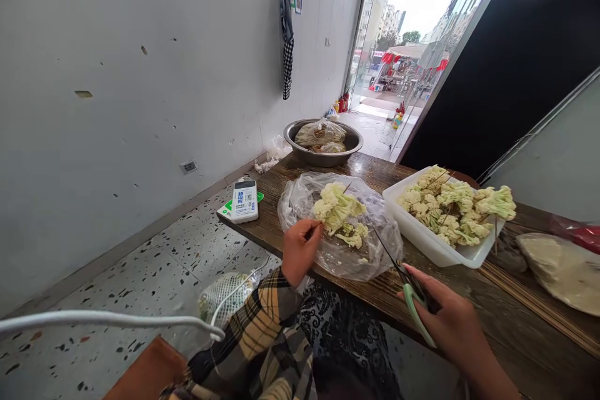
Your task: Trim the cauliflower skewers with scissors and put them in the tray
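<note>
My left hand (299,249) is closed in a pinch on a thin wooden skewer that carries a clump of cauliflower florets (336,206), held over a clear plastic bag (337,256) lying on the wooden table (515,325). More loose florets (354,235) lie on the bag. My right hand (450,319) rests near the table's front edge and grips green-handled scissors (412,300), blades pointing towards the bag. A white tray (422,237) just right of the bag is heaped with skewered cauliflower (457,206).
A metal basin (323,144) with bagged food stands at the table's far end. A white power bank (244,200) lies on the left corner. Bamboo skewers (539,306) and a bagged flat item (562,269) lie at the right. A white cable (107,320) crosses the lower left.
</note>
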A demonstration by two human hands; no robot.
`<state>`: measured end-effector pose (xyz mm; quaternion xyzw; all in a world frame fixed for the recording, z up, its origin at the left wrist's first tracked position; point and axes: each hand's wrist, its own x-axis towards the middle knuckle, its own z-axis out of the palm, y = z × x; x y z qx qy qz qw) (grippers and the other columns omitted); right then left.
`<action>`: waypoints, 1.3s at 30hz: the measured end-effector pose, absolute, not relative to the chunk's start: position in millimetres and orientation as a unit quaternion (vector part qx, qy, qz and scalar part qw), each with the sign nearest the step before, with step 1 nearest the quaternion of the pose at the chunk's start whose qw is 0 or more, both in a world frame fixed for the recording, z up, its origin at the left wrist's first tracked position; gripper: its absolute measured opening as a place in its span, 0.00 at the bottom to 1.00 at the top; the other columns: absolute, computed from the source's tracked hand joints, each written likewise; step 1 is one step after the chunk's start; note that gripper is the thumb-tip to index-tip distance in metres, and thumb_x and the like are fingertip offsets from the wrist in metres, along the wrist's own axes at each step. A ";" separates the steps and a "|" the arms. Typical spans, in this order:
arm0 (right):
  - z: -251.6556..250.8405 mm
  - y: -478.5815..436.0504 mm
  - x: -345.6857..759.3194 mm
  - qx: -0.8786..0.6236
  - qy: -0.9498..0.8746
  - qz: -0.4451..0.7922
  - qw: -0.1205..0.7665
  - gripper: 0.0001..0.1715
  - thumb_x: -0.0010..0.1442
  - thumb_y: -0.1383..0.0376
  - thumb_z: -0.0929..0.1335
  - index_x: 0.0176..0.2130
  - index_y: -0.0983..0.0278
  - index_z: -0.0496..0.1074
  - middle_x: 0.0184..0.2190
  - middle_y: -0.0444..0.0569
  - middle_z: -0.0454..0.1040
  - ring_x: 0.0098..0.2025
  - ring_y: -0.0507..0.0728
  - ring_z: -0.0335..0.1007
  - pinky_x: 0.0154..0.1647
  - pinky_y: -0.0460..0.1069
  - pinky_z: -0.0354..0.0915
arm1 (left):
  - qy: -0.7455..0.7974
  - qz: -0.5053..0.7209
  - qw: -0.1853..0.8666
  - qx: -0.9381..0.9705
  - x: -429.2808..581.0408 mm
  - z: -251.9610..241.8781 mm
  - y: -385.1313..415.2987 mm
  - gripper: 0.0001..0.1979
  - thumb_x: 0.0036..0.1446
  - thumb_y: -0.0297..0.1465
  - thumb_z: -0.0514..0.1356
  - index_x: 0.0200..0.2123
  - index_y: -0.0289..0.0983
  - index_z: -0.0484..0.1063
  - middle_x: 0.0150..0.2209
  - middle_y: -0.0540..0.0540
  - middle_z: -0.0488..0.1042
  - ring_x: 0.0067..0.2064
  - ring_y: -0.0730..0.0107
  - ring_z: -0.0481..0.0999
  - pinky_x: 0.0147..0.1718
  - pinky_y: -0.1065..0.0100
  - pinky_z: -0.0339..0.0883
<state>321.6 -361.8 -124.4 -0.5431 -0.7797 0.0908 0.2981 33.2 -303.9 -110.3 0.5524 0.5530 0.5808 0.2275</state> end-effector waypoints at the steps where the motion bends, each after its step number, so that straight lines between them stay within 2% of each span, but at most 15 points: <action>1: -126.6 -361.8 323.8 -0.549 -0.776 0.095 0.298 0.25 0.60 0.53 0.68 0.54 0.60 0.72 0.49 0.50 0.78 0.48 0.59 0.77 0.47 0.50 0.73 | 0.556 0.582 0.245 0.540 28.2 -110.5 -300.4 0.09 0.52 0.32 0.58 0.23 0.37 0.73 0.23 0.50 0.71 0.28 0.72 0.68 0.29 0.71 0.60; 4: -134.5 -361.9 332.4 -0.572 -0.757 0.104 0.297 0.26 0.59 0.52 0.68 0.53 0.61 0.73 0.48 0.50 0.79 0.48 0.61 0.77 0.46 0.51 0.74 | 0.567 0.591 0.294 0.494 6.2 -105.1 -285.1 0.10 0.50 0.34 0.59 0.20 0.37 0.70 0.20 0.51 0.68 0.24 0.73 0.65 0.24 0.72 0.57; 8: -146.8 -362.7 347.0 -0.603 -0.729 0.105 0.308 0.26 0.58 0.51 0.68 0.51 0.61 0.75 0.46 0.50 0.79 0.47 0.62 0.78 0.44 0.52 0.74 | 0.578 0.612 0.288 0.456 -23.5 -85.1 -262.6 0.09 0.47 0.34 0.60 0.19 0.37 0.68 0.18 0.52 0.66 0.22 0.75 0.61 0.21 0.73 0.52; 14: -157.3 -363.9 358.2 -0.609 -0.715 0.102 0.327 0.26 0.57 0.52 0.69 0.53 0.59 0.74 0.48 0.51 0.79 0.46 0.63 0.78 0.40 0.50 0.75 | 0.577 0.596 0.284 0.481 -32.2 -62.5 -245.1 0.09 0.47 0.36 0.60 0.21 0.37 0.68 0.18 0.53 0.64 0.20 0.77 0.59 0.20 0.73 0.51; 19: -155.8 -362.8 352.9 -0.604 -0.715 0.098 0.338 0.23 0.61 0.59 0.66 0.54 0.61 0.72 0.50 0.52 0.77 0.48 0.61 0.77 0.48 0.53 0.73 | 0.556 0.583 0.337 0.488 -20.5 -56.0 -229.1 0.10 0.47 0.36 0.62 0.24 0.35 0.69 0.20 0.54 0.64 0.19 0.80 0.55 0.17 0.74 0.46; 25: -160.4 -348.1 356.2 -0.617 -0.687 0.107 0.368 0.25 0.59 0.65 0.65 0.56 0.61 0.71 0.51 0.54 0.76 0.50 0.62 0.75 0.50 0.56 0.72 | 0.500 0.584 0.444 0.460 20.3 -43.3 -201.5 0.12 0.43 0.36 0.66 0.27 0.35 0.69 0.23 0.54 0.66 0.22 0.81 0.59 0.18 0.77 0.49; 33: -159.9 -347.4 357.8 -0.594 -0.690 0.125 0.395 0.26 0.58 0.67 0.66 0.56 0.59 0.71 0.49 0.51 0.78 0.49 0.60 0.76 0.49 0.53 0.72 | 0.525 0.530 0.385 0.543 64.3 -35.8 -173.2 0.12 0.44 0.38 0.63 0.26 0.36 0.68 0.21 0.53 0.64 0.20 0.78 0.57 0.17 0.74 0.48; 39: -157.8 -352.4 361.8 -0.601 -0.729 0.091 0.315 0.29 0.56 0.71 0.66 0.57 0.58 0.70 0.48 0.51 0.78 0.45 0.59 0.76 0.46 0.52 0.73 | 0.540 0.492 0.360 0.580 54.5 -41.6 -165.6 0.14 0.44 0.42 0.64 0.24 0.36 0.69 0.20 0.53 0.64 0.20 0.78 0.57 0.18 0.74 0.49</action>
